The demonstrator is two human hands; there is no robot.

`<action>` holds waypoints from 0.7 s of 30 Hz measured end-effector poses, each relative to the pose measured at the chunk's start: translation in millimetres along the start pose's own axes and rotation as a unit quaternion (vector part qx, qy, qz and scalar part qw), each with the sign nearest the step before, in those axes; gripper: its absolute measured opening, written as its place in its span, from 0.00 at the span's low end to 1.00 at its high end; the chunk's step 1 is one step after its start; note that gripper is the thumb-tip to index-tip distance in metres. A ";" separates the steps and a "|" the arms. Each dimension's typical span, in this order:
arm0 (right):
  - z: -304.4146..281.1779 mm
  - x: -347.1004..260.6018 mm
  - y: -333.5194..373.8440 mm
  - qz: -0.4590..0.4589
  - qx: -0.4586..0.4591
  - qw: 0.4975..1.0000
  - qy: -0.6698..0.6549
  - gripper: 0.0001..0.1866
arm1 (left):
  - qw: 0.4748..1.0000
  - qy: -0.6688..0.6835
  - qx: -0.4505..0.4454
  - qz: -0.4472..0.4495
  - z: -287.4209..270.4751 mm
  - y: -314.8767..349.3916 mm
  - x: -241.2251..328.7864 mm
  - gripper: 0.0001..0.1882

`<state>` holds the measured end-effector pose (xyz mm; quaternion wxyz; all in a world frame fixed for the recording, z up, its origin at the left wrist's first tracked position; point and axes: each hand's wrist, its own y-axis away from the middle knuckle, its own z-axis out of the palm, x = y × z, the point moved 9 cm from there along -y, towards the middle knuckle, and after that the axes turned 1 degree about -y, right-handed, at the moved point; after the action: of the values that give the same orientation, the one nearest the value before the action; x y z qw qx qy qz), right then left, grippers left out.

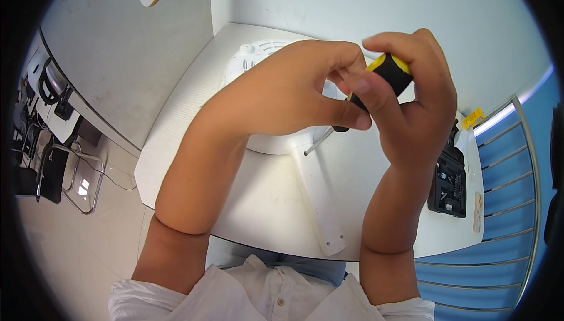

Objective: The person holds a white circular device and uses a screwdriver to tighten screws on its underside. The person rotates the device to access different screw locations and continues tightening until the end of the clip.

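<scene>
A screwdriver (392,76) with a yellow and black handle slants above the table. My right hand (426,92) is closed round the upper part of its handle. The fingers of my left hand (299,89) are closed round the lower end of the handle. Its metal shaft runs down to a small hole near the upper end of a long white plastic arm (317,203). Two more holes show at the arm's near end. The arm reaches toward me from a round white plastic body (267,144) with slots, largely hidden behind my left hand and forearm.
Everything lies on a white table (247,203) with a wall behind. An open black tool case (448,183) with small bits stands at the right. A yellow object (473,119) lies beyond it. Metal railing (511,191) borders the right side; a chair frame (88,180) stands left.
</scene>
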<state>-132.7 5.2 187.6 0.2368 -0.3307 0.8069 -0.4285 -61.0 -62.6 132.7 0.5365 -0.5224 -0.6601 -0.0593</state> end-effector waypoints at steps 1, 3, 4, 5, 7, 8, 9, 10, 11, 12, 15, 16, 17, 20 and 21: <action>3.1 0.2 -1.2 -0.006 -0.004 1.000 -0.002 0.16 | 1.000 -0.030 0.006 -0.005 -4.4 0.7 -0.9 0.12; 8.6 6.8 -2.2 0.004 -0.006 0.998 -0.064 0.17 | 0.999 -0.038 -0.009 -0.017 -10.7 4.0 -7.5 0.12; 8.6 11.8 -2.1 0.020 -0.004 0.993 -0.119 0.18 | 1.000 -0.019 -0.022 -0.005 -10.2 4.5 -8.8 0.12; 8.4 14.1 0.4 0.054 -0.023 0.981 -0.184 0.18 | 0.999 0.000 -0.035 0.006 -9.1 5.1 -9.9 0.12; 4.7 16.9 0.6 0.076 -0.025 0.981 -0.179 0.18 | 0.998 -0.001 -0.058 -0.020 -6.1 5.9 -12.4 0.16; 3.3 18.7 1.3 0.087 -0.027 0.980 -0.178 0.19 | 0.999 0.007 -0.050 -0.010 -6.7 5.5 -10.3 0.16; 0.2 19.5 0.8 0.067 -0.017 0.991 -0.115 0.19 | 0.999 0.015 -0.042 0.001 -6.8 4.4 -8.6 0.17; -2.6 17.9 0.5 0.048 -0.008 0.998 -0.048 0.19 | 0.999 0.024 -0.036 0.013 -5.5 1.6 -6.1 0.17; -1.5 19.6 1.9 0.076 0.002 0.997 -0.033 0.20 | 1.000 0.019 -0.019 0.010 -5.1 1.6 -0.8 0.17; 0.8 14.8 2.5 0.071 0.000 0.997 -0.013 0.20 | 0.999 0.019 -0.019 -0.020 -1.3 2.0 -0.7 0.17; 3.1 8.6 2.2 0.059 -0.001 0.998 -0.031 0.19 | 1.000 -0.015 0.023 -0.005 -3.1 3.5 4.0 0.15; 3.9 8.4 2.2 0.056 -0.002 0.997 -0.049 0.19 | 1.000 -0.021 0.013 -0.002 -3.0 3.8 3.3 0.15; 3.6 11.0 0.7 0.059 0.021 0.989 -0.136 0.19 | 1.000 -0.026 0.003 0.001 -4.2 4.5 2.3 0.15; -1.2 11.8 -0.9 -0.013 -0.015 0.980 -0.196 0.19 | 0.998 -0.050 -0.016 0.030 -7.0 5.8 -1.1 0.15; -4.8 10.7 -0.8 -0.030 -0.030 0.988 -0.149 0.18 | 0.999 -0.034 -0.021 0.010 -7.0 6.9 -3.4 0.15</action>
<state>-142.8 -0.5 189.7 0.3314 -0.4219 0.7648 -0.3567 -51.7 -66.0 129.7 0.5034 -0.5413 -0.6716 -0.0499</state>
